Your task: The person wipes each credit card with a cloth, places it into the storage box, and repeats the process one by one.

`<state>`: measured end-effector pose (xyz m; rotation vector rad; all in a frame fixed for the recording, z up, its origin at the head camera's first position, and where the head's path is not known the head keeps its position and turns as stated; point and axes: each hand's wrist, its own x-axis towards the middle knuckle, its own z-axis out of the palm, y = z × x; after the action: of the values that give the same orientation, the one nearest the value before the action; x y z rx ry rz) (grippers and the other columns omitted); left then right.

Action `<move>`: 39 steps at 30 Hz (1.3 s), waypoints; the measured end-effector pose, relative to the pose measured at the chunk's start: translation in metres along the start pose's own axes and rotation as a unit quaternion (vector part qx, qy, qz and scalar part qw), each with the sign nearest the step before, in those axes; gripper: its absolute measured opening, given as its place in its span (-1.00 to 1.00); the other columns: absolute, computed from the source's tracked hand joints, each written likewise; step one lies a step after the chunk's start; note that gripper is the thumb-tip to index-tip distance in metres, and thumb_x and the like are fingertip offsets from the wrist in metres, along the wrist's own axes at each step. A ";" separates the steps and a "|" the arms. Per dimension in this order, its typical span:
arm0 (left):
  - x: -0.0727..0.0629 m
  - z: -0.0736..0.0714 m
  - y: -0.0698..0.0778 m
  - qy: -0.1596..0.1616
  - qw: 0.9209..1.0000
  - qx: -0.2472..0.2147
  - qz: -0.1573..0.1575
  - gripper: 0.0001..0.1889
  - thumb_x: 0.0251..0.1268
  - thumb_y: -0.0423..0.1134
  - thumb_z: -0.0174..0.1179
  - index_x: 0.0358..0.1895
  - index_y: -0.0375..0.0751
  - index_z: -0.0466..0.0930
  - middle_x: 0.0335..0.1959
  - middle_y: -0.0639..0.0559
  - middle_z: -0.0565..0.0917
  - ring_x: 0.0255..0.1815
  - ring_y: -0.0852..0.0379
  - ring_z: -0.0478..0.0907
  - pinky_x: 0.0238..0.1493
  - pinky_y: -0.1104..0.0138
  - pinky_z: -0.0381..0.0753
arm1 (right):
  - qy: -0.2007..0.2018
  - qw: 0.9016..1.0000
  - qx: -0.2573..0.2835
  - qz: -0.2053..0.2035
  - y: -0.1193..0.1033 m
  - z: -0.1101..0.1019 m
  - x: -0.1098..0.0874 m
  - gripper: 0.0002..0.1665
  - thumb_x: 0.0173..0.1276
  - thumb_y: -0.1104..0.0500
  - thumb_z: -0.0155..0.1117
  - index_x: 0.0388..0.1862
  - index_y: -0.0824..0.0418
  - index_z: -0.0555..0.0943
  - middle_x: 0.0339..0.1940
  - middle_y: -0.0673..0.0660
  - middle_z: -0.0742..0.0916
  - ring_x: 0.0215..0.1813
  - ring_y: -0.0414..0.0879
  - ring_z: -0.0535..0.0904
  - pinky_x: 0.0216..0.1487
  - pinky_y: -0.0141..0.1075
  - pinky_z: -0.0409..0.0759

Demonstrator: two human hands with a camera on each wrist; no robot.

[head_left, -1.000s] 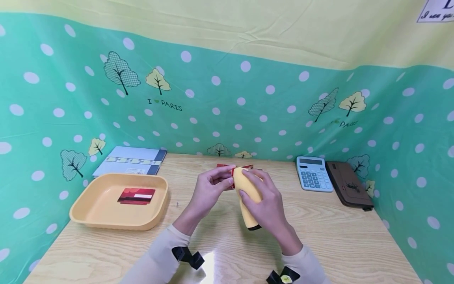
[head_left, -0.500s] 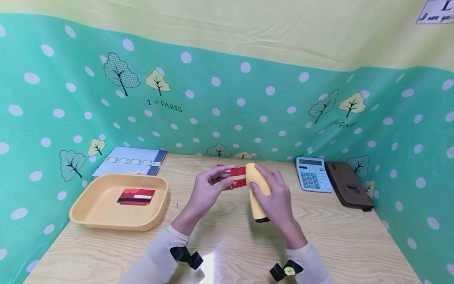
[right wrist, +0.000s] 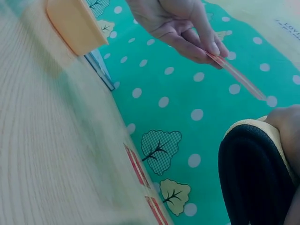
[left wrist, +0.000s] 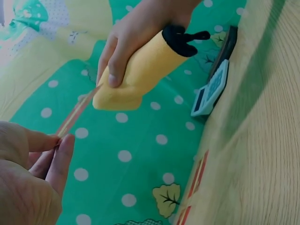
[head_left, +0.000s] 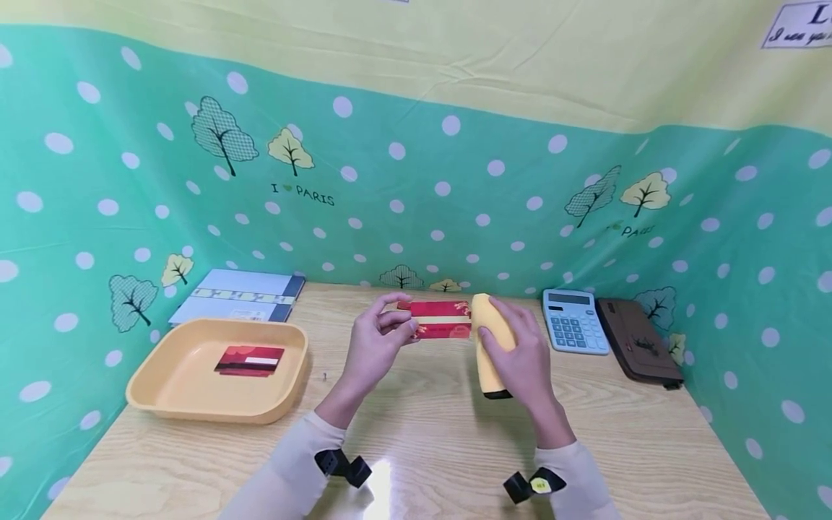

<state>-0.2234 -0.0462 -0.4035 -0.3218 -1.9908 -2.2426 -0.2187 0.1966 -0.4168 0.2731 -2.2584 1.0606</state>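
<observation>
My left hand (head_left: 375, 341) pinches a red card (head_left: 442, 329) with a cream stripe between thumb and fingers. In the left wrist view, the card is seen nearly edge-on and clear of the table. A soft yellow pad (head_left: 492, 343) is in the grip of my right hand (head_left: 525, 354), its near end right at the card's right edge. The right wrist view shows the pad's black face (right wrist: 253, 173); a small black loop (left wrist: 201, 35) sticks out at one end in the left wrist view. More red cards (left wrist: 199, 173) lie on the table beyond the hands, mostly hidden in the head view.
At the left stands a peach tray (head_left: 175, 404) holding red-and-black cards (head_left: 248, 360). Behind it lies a light blue folder (head_left: 237, 292). A blue calculator (head_left: 575, 321) and a brown zip case (head_left: 637, 339) lie at the right. A patterned curtain (head_left: 416, 180) closes off the table's back.
My right hand has moved the yellow pad rightward across the card to its right edge, uncovering the card's face. My left hand has kept its pinch and stayed nearly in place.
</observation>
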 end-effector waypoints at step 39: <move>0.000 -0.017 0.012 0.018 0.997 0.076 -0.002 -0.77 0.43 -0.26 0.32 -0.04 -0.38 0.77 -0.33 -0.01 0.73 -0.40 0.24 0.58 -0.37 0.50 0.62 | -0.007 1.000 0.018 0.018 0.000 -0.009 0.001 -0.33 0.24 0.20 0.56 0.35 -0.05 0.64 0.25 0.14 0.68 0.01 -0.02 0.60 -0.19 -0.31 0.55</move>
<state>-0.2223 -0.0648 -0.3936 -0.2590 -2.1301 -2.0680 -0.2158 0.2037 -0.4116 0.2563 -2.2670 1.1212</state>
